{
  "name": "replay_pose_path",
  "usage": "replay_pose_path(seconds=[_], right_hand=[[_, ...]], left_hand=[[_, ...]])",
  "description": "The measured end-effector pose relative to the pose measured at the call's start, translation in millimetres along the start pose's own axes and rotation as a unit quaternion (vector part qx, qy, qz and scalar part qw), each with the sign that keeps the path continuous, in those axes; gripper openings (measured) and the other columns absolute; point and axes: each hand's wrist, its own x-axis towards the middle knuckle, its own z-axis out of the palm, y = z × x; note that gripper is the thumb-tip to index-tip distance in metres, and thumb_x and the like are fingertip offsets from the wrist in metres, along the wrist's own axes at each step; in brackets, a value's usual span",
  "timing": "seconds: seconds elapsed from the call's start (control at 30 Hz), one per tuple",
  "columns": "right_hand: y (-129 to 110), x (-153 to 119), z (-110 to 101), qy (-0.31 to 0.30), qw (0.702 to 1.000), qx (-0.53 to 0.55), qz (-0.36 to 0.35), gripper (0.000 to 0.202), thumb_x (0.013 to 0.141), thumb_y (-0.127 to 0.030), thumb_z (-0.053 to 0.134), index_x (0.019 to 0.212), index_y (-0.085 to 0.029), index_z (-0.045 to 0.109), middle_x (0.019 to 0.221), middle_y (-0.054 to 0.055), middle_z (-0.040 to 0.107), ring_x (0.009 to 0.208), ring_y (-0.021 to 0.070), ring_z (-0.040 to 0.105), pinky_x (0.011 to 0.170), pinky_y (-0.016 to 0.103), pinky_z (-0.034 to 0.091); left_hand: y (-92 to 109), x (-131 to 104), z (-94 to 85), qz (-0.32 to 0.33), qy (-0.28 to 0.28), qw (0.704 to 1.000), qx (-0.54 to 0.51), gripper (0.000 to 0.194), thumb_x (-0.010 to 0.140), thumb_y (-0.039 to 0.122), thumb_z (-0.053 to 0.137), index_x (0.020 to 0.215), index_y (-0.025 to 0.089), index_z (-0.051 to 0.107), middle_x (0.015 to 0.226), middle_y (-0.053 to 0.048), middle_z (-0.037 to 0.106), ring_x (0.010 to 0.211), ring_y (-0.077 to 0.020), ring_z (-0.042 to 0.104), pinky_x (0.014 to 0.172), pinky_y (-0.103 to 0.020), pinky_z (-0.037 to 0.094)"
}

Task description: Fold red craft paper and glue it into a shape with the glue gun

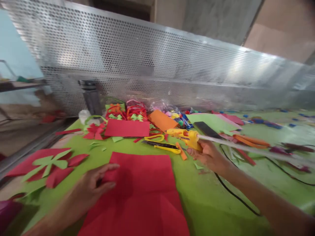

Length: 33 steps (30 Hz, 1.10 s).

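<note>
In front of me a large red paper sheet point(147, 183) with fold creases lies on the green table. Over its left edge is my left hand point(98, 183), fingers apart and curved, with nothing visible between them. My right hand point(206, 152) grips the handle of a yellow hot glue gun point(183, 133), its nozzle pointing left. A long translucent glue stick point(228, 142) sticks out of the gun's back toward the right. Just left of the gun, yellow-handled scissors point(163, 146) rest beside an orange paper strip point(181, 151).
Red and light-green paper flower cut-outs point(52, 164) lie at left. Behind the sheet are a red paper rectangle point(127, 128), orange paper point(162, 120) and decorated pieces. A dark bottle point(91, 98) stands near the perforated metal panel point(157, 65). A black cable point(236, 196) runs at right.
</note>
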Motion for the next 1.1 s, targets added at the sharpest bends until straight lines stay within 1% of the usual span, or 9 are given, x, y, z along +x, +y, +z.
replay_pose_path(seconds=[0.1,0.23,0.33,0.4,0.53,0.7,0.8,0.97,1.1], right_hand=[[-18.9,10.3,25.3,-0.101,0.989,0.107,0.031,0.031,0.076,-0.04,0.061,0.093,-0.015,0.058,0.077,0.003,0.058,0.058,0.0116,0.05,0.05,0.024,0.043],[-27.1,15.9,49.8,-0.178,0.96,0.211,0.052,0.035,0.08,-0.041,0.058,0.103,-0.015,0.055,0.078,0.004,0.061,0.063,0.0136,0.055,0.052,0.024,0.042],[-22.7,21.2,59.0,-0.203,0.954,0.218,0.041,0.033,0.08,-0.039,0.059,0.103,-0.015,0.057,0.065,0.0,0.058,0.058,0.0116,0.051,0.053,0.023,0.041],[-19.3,25.2,62.6,-0.203,0.955,0.213,0.036,0.035,0.078,-0.04,0.062,0.103,-0.017,0.056,0.068,0.0,0.058,0.06,0.012,0.052,0.051,0.023,0.04],[-16.9,31.1,64.4,-0.196,0.959,0.197,0.049,0.037,0.076,-0.039,0.063,0.109,-0.023,0.053,0.096,0.003,0.059,0.068,0.0136,0.056,0.05,0.023,0.042],[-12.6,31.4,58.4,-0.221,0.963,0.144,0.05,0.036,0.076,-0.042,0.062,0.106,-0.022,0.056,0.07,-0.002,0.053,0.059,0.0116,0.047,0.052,0.023,0.04],[-5.1,28.7,55.4,-0.23,0.963,0.121,0.072,0.037,0.074,-0.043,0.064,0.101,-0.02,0.057,0.071,-0.002,0.05,0.058,0.0106,0.043,0.051,0.022,0.038],[1.7,23.5,51.7,-0.263,0.941,0.177,0.114,0.04,0.071,-0.048,0.065,0.095,-0.018,0.054,0.083,0.002,0.05,0.058,0.0099,0.041,0.043,0.02,0.035],[-4.3,21.6,51.4,-0.314,0.924,0.183,0.122,0.041,0.077,-0.05,0.058,0.099,-0.017,0.05,0.066,-0.002,0.048,0.05,0.0083,0.038,0.043,0.021,0.031]], left_hand=[[6.5,-3.4,-2.4,0.026,-0.048,0.998,-0.008,0.045,0.071,0.041,0.055,0.108,0.016,0.059,0.089,-0.006,0.067,0.077,-0.0221,0.058,0.07,-0.029,0.043],[6.6,-7.6,1.9,-0.007,-0.034,0.999,0.021,0.043,0.066,0.032,0.052,0.104,0.015,0.061,0.072,-0.003,0.064,0.066,-0.0212,0.057,0.06,-0.029,0.042],[4.6,-10.5,2.5,-0.01,-0.03,0.999,0.022,0.04,0.064,0.028,0.053,0.101,0.018,0.062,0.088,-0.004,0.067,0.082,-0.0235,0.06,0.072,-0.03,0.043],[3.9,-11.6,0.1,-0.006,-0.046,0.999,0.019,0.039,0.066,0.029,0.054,0.104,0.02,0.062,0.1,-0.005,0.066,0.093,-0.0249,0.06,0.078,-0.031,0.044],[5.6,-11.4,-6.1,-0.008,-0.089,0.996,0.027,0.041,0.07,0.029,0.053,0.11,0.021,0.058,0.111,-0.006,0.064,0.103,-0.0267,0.057,0.087,-0.035,0.042],[10.6,-9.2,-8.1,-0.032,-0.081,0.995,0.047,0.039,0.068,0.024,0.053,0.106,0.023,0.059,0.108,-0.006,0.065,0.099,-0.0264,0.059,0.085,-0.036,0.042],[9.6,-7.9,-7.2,-0.035,-0.082,0.995,0.046,0.037,0.068,0.024,0.053,0.104,0.024,0.06,0.102,-0.005,0.067,0.093,-0.0256,0.061,0.078,-0.034,0.044],[3.3,-7.7,-6.7,-0.007,-0.092,0.995,0.045,0.037,0.069,0.026,0.054,0.105,0.024,0.059,0.097,-0.003,0.068,0.086,-0.0231,0.062,0.074,-0.031,0.043],[0.5,-8.3,-6.5,-0.005,-0.084,0.995,0.053,0.038,0.07,0.024,0.054,0.107,0.027,0.059,0.104,-0.002,0.066,0.093,-0.0243,0.06,0.077,-0.033,0.042]])
